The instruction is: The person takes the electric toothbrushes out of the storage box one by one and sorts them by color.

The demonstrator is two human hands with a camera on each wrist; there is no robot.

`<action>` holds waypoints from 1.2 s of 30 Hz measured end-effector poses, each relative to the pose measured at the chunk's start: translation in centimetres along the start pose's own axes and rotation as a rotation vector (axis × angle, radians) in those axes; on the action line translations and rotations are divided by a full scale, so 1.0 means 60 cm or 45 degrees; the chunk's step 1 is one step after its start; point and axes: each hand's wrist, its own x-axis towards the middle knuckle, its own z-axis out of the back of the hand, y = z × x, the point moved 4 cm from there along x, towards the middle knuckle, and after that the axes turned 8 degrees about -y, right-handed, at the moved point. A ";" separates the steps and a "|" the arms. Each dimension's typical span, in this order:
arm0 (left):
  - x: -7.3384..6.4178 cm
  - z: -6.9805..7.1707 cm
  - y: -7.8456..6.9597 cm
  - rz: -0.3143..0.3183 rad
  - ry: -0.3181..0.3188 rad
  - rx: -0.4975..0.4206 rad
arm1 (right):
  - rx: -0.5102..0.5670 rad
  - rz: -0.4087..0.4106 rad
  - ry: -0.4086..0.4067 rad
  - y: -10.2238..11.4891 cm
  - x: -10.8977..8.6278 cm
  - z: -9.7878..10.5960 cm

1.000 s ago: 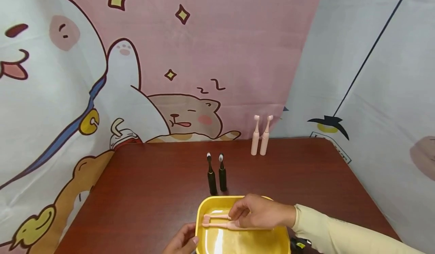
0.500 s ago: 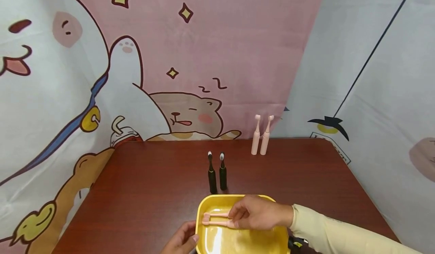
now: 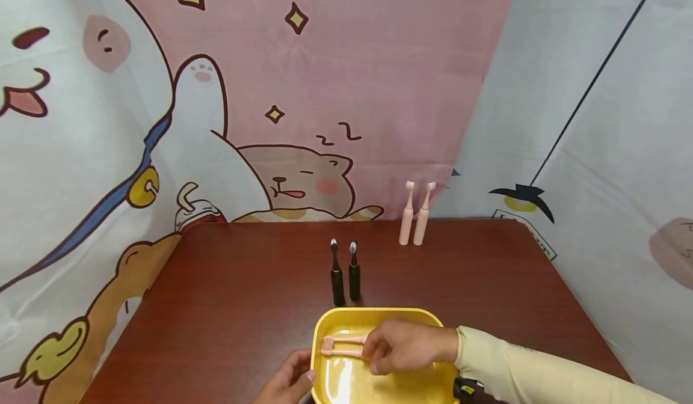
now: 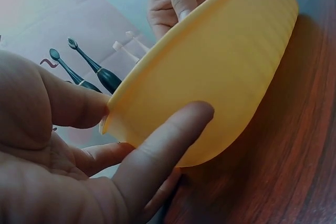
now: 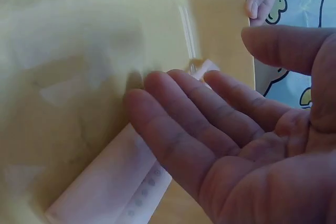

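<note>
Two pink electric toothbrushes (image 3: 338, 353) lie side by side in a yellow plastic tray (image 3: 379, 311), heads toward its left wall. My right hand (image 3: 408, 347) is over their handles and hides most of them in the head view. In the right wrist view its fingers (image 5: 184, 114) stretch loosely above the pink handles (image 5: 105, 182), thumb held apart, pinching nothing. My left hand (image 3: 289, 377) grips the tray's left side by the rim. In the left wrist view one finger lies along the tray's outer wall (image 4: 231, 66) and others are at the rim.
Two black electric toothbrushes (image 3: 338, 285) stand upright just behind the tray. Farther back, two light pink electric toothbrushes (image 3: 406, 226) stand near the rear edge of the brown table (image 3: 243, 284). A cartoon-printed cloth (image 3: 379, 79) hangs behind and at the sides.
My right hand has shifted slightly down and left over the pink toothbrushes, its thumb drawing away from the fingers. The left hand stays at the tray's rim.
</note>
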 end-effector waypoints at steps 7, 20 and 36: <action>0.001 0.002 -0.003 0.063 -0.020 -0.002 | -0.154 0.027 -0.081 0.014 0.008 0.026; -0.001 0.003 0.000 0.031 -0.020 0.004 | -0.192 0.005 -0.010 0.006 0.017 0.022; 0.000 0.000 0.005 -0.005 -0.038 0.021 | -0.466 0.130 0.199 0.003 0.005 -0.014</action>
